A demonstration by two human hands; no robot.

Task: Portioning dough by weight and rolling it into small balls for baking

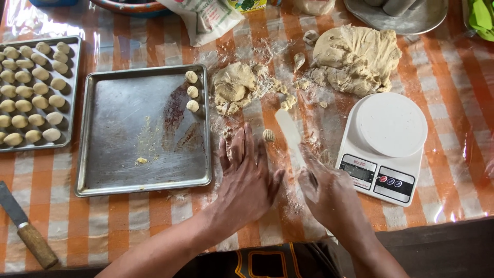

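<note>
My left hand [247,180] lies flat on the floured tablecloth, fingers spread, just right of a steel tray [128,149]. A small ridged dough piece [268,135] sits beside its fingertips. My right hand [329,198] grips a white plastic scraper [289,135] whose blade points up toward the dough. A small dough lump [234,87] lies above my left hand, and a large dough mass [357,57] lies farther right. Three shaped dough pieces [192,91] line the tray's upper right corner.
A second tray [72,46] at the far left holds several rows of shaped pieces. A white kitchen scale [383,146] stands right of my right hand. A wooden-handled knife [28,231] lies at lower left. A flour bag [206,18] and bowls line the far edge.
</note>
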